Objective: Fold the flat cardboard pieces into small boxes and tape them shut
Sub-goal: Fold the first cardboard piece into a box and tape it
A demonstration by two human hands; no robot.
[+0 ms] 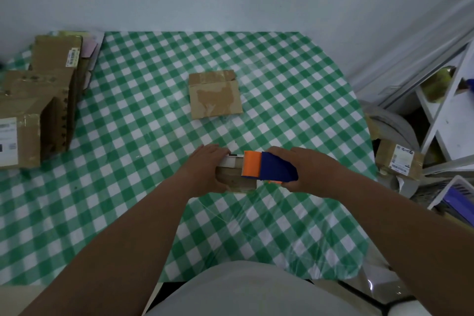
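A small cardboard box (234,177) stands on the green checked tablecloth in front of me. My left hand (205,169) grips its left side, fingers curled over the top edge. My right hand (311,170) holds a blue and orange tape dispenser (266,167), whose orange end lies on the box's top right. A flat cardboard piece (215,95) with old tape marks lies farther back in the table's middle.
Several larger cardboard boxes (38,110) are stacked at the table's left edge. Off the right edge stand a labelled parcel (398,160), a white shelf (446,115) and a basket (454,195). A wall closes off the far side.
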